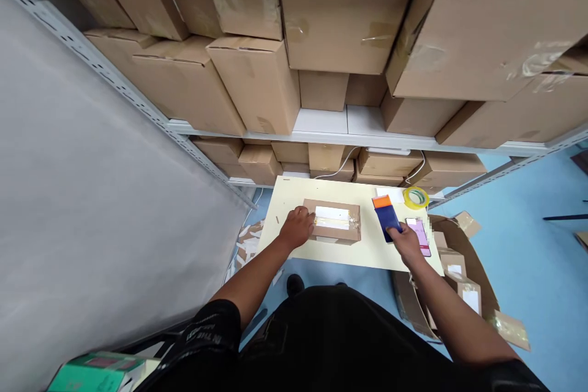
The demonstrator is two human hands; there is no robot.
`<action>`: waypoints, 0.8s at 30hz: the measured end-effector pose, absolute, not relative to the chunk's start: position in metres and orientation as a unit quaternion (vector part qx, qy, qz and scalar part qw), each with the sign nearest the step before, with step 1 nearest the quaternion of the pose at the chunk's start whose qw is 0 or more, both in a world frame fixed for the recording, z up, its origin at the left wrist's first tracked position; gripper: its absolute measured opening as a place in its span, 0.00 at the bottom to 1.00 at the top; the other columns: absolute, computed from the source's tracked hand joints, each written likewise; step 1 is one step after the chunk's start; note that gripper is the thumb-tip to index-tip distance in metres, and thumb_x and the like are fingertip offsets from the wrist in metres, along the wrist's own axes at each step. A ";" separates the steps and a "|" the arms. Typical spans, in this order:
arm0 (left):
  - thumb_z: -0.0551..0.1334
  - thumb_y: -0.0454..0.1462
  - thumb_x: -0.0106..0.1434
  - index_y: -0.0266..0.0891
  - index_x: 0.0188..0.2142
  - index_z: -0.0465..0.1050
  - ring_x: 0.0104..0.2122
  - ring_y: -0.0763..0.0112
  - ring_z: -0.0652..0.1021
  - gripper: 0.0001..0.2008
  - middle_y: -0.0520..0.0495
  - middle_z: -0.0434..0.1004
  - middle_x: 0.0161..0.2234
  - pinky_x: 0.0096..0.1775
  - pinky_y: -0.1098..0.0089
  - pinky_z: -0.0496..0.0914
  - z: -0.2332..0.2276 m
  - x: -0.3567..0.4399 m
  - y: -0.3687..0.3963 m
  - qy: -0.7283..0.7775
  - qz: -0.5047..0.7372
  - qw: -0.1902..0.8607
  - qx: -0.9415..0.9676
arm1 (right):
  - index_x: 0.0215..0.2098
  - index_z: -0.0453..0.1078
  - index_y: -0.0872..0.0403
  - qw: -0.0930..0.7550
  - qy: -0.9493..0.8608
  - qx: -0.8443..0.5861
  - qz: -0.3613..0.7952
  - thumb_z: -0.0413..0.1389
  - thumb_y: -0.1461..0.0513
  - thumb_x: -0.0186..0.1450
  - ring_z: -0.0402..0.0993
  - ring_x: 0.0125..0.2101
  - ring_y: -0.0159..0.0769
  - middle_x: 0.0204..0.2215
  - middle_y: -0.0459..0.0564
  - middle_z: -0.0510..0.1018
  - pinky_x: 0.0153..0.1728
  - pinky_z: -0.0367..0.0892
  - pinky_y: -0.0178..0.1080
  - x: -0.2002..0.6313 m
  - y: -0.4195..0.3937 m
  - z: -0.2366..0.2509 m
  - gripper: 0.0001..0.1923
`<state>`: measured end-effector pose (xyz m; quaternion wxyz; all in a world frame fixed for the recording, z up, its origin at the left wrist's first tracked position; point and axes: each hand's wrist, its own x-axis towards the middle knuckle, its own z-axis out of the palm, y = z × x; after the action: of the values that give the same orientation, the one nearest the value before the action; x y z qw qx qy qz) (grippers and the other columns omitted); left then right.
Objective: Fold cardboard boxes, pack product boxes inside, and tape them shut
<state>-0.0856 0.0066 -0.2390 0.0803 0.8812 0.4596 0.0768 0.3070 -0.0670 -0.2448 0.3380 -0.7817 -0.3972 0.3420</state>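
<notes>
A small cardboard parcel (337, 220) with a white label and clear tape across its top lies on the pale yellow table (294, 193). My left hand (297, 226) rests against the parcel's left end. My right hand (404, 244) holds a dark blue flat tool with an orange end (384, 214), tilted up towards the far side of the table. Just right of that hand a phone (420, 234) with a lit pink screen lies on the table.
A yellow-rimmed roll of clear tape (416, 198) sits at the table's far right corner beside a white slip (389, 194). An open carton (463, 282) with several small parcels stands on the blue floor at right. Shelves of cardboard boxes (344, 24) rise behind. Paper scraps (245, 245) litter the floor left.
</notes>
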 end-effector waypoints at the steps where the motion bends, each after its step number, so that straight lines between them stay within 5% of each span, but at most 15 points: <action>1: 0.60 0.38 0.71 0.37 0.56 0.77 0.56 0.42 0.69 0.16 0.33 0.73 0.50 0.55 0.45 0.68 -0.238 -0.087 0.008 0.450 0.080 0.084 0.885 | 0.35 0.78 0.52 0.372 -0.380 -0.765 0.364 0.62 0.47 0.58 0.76 0.28 0.43 0.26 0.48 0.82 0.30 0.68 0.40 0.298 -0.060 -0.229 0.18; 4: 0.60 0.38 0.71 0.39 0.52 0.78 0.55 0.45 0.70 0.13 0.36 0.74 0.48 0.57 0.47 0.66 -0.241 -0.088 0.014 0.428 0.099 0.113 0.891 | 0.33 0.77 0.54 0.439 -0.353 -0.670 0.484 0.65 0.42 0.58 0.76 0.27 0.41 0.27 0.50 0.83 0.31 0.70 0.40 0.263 -0.031 -0.190 0.23; 8: 0.63 0.34 0.67 0.38 0.47 0.80 0.53 0.48 0.72 0.11 0.37 0.77 0.48 0.56 0.51 0.68 -0.247 -0.086 0.023 0.422 0.138 0.210 0.871 | 0.28 0.76 0.55 0.355 -0.404 -0.626 0.565 0.69 0.36 0.52 0.74 0.25 0.39 0.25 0.52 0.83 0.28 0.68 0.39 0.219 0.008 -0.167 0.31; 12: 0.60 0.35 0.66 0.37 0.46 0.82 0.53 0.52 0.75 0.13 0.38 0.80 0.48 0.58 0.55 0.69 -0.247 -0.084 0.036 0.471 0.238 0.357 0.771 | 0.26 0.75 0.55 0.240 -0.468 -0.635 0.565 0.72 0.38 0.47 0.71 0.23 0.35 0.21 0.48 0.80 0.26 0.64 0.36 0.193 0.032 -0.166 0.31; 17: 0.50 0.48 0.74 0.36 0.47 0.81 0.48 0.58 0.80 0.24 0.43 0.85 0.45 0.56 0.61 0.71 -0.241 -0.080 0.056 0.491 0.306 0.590 0.563 | 0.23 0.72 0.54 0.182 -0.497 -0.639 0.557 0.73 0.40 0.44 0.70 0.22 0.33 0.19 0.46 0.78 0.25 0.63 0.35 0.183 0.041 -0.167 0.30; 24: 0.63 0.47 0.66 0.36 0.45 0.82 0.45 0.59 0.81 0.18 0.44 0.86 0.42 0.53 0.61 0.73 -0.242 -0.075 0.057 0.505 0.321 0.639 0.483 | 0.24 0.74 0.54 0.145 -0.532 -0.632 0.544 0.70 0.38 0.45 0.72 0.24 0.35 0.20 0.46 0.78 0.26 0.64 0.35 0.184 0.046 -0.168 0.30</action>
<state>-0.0753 0.0566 -0.2416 0.6393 0.4832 0.5047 0.3211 0.1843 0.0456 -0.1684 0.1448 -0.6323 -0.5325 0.5438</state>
